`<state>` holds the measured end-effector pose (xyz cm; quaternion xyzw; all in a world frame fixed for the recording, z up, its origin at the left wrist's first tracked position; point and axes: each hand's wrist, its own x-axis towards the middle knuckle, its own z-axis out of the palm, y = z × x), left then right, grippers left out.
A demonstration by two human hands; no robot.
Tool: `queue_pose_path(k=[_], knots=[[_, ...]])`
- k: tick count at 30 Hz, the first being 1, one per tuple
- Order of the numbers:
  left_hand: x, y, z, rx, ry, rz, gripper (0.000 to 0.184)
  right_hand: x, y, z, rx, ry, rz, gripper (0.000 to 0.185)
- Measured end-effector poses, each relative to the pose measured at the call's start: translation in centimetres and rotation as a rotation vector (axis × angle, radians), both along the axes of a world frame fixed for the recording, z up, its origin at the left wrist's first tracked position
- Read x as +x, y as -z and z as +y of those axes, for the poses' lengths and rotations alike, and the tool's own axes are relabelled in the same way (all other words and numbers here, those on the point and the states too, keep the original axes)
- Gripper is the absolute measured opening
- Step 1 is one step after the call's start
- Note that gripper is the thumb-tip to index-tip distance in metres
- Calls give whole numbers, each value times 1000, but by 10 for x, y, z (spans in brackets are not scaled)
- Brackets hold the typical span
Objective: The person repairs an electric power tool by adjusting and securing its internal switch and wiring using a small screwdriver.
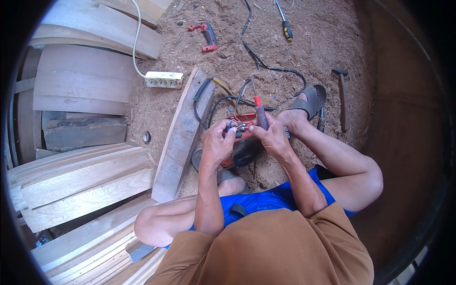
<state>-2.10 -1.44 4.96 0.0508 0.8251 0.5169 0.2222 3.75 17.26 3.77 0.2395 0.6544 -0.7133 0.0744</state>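
Between my fingertips is a small dark electrical part with wires [242,127]. My left hand [220,141] pinches it, with a short blue wire [230,125] at the fingers. My right hand [274,137] is closed around a screwdriver [261,111] with a red and purplish see-through handle, its shaft pointing away from me. The right thumb and index finger reach to the small part too. Below both hands, between my feet, lies a red and black power tool body [247,151], partly hidden by the hands. Thin copper-coloured wires run from it.
A thick plank [179,137] lies left of the tool. Beyond it are a white power strip [164,80] and a tape roll [147,137]. A red-black handle cover [205,36], a yellow-black screwdriver [287,29], a hammer [343,97] and a black cable [280,70] lie on sawdust. Boards [85,175] are stacked left.
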Motion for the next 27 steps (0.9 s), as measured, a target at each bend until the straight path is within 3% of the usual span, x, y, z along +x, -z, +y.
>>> queue_pose_path(k=[27], knots=[[3,4,6,431,-42,-363,18,-3,-5,6,4,-5,11,21]])
